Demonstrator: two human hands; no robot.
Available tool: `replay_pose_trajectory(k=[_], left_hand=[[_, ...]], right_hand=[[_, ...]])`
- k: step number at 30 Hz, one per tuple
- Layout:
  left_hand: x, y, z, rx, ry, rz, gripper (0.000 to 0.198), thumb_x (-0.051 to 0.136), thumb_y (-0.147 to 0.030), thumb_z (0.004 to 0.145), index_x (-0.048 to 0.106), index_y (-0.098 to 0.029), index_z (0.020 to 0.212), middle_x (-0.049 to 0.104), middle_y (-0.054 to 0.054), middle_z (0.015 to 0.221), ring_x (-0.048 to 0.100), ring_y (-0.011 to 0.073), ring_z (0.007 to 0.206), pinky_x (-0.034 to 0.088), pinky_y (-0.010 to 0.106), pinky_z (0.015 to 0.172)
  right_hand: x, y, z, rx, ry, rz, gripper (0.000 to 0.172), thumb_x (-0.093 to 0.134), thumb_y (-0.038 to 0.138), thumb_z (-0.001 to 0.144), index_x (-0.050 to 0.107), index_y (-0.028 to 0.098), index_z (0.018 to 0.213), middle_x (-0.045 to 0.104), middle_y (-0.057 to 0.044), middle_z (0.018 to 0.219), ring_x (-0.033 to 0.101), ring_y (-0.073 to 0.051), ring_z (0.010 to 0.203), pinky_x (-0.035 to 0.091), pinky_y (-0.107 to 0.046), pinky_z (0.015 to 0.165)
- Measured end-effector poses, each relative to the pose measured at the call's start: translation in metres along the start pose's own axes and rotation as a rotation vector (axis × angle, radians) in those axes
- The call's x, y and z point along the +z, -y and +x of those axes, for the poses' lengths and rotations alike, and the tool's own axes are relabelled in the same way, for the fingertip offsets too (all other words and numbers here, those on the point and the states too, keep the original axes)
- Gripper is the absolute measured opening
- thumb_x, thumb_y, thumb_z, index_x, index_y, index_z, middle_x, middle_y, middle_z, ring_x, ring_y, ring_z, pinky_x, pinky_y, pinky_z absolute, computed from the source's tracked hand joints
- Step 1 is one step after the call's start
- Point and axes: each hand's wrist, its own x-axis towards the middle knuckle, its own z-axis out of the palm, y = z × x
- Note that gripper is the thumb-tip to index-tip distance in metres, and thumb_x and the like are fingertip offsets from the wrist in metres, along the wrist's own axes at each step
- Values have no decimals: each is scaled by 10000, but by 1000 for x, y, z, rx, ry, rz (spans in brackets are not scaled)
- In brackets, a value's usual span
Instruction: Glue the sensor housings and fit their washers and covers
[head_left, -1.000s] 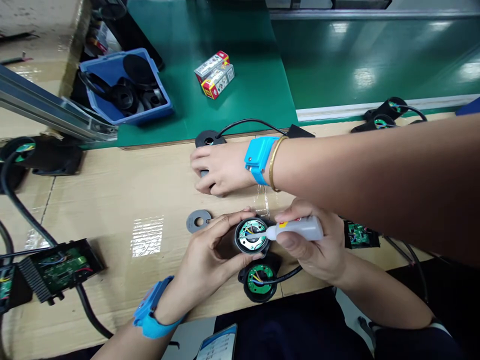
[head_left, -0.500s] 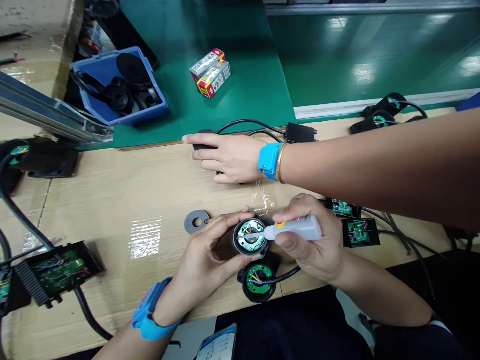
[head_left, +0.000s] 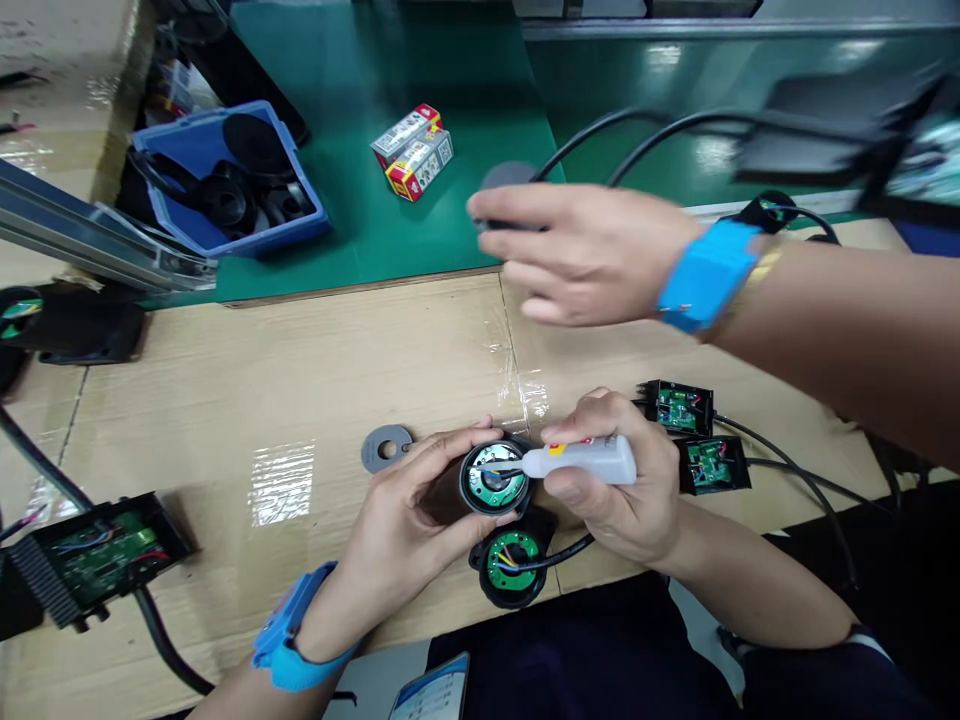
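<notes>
My left hand is wrapped round a black round housing that has a green circuit board with wires inside. In my right hand is a small white glue bottle, tilted sideways, its thin nozzle over the board. Whether the tip touches the board, I cannot tell. Just below sits a second black housing with a green board and a black cable. A grey ring washer with a tab lies left of my left hand's fingers.
A co-worker's hand reaches in from the right, holding a dark round part with cables. Open black boxes with circuit boards lie at right, another at left. A blue bin of black parts and small cartons stand at the back.
The co-worker's hand has lifted the dark round part and its cables off the table, up and to the right. My hands keep nearly the same pose.
</notes>
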Motion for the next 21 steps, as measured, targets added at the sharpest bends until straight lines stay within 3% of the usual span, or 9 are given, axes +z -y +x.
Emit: replay_pose_trajectory(k=[8, 11, 16, 18, 21], left_hand=[[0, 1, 1, 23, -6, 46, 535, 854, -360, 814, 663, -310, 1311, 725, 86, 1322, 700, 311, 1228, 610, 475, 1041], [1, 9, 5, 77, -23, 136, 544, 842, -349, 823, 644, -309, 1328, 718, 79, 1334, 690, 304, 1245, 590, 490, 1069], [1, 17, 17, 122, -6, 254, 541, 757, -401, 899, 573, -292, 1396, 688, 85, 1371, 684, 286, 1248, 590, 492, 1057], [-5, 11, 18, 174, 10, 324, 600, 730, -452, 917, 518, -289, 1453, 667, 92, 1406, 670, 290, 1270, 595, 482, 1047], [-29, -7, 9, 295, -111, 473, 564, 669, -460, 957, 504, -277, 1464, 638, 104, 1437, 628, 303, 1322, 574, 480, 1067]], right_hand=[[-1, -1, 0, -38, 35, -11, 190, 732, 411, 942, 673, 230, 944, 739, 5, 789, 653, -124, 638, 529, -291, 617], [-2, -7, 0, 73, -39, 43, 188, 744, 412, 932, 685, 234, 941, 723, 10, 818, 656, -117, 684, 515, -259, 606], [-10, -26, 8, 362, -269, 284, 271, 728, 493, 917, 690, 225, 931, 670, 35, 753, 604, -92, 619, 483, -224, 570], [-15, -31, 14, 453, -330, 362, 348, 766, 538, 858, 708, 219, 984, 709, 14, 799, 626, -104, 664, 510, -242, 625], [-25, -35, 26, 550, -284, 362, 411, 810, 503, 804, 712, 219, 1086, 768, -39, 978, 687, -137, 837, 538, -278, 750]])
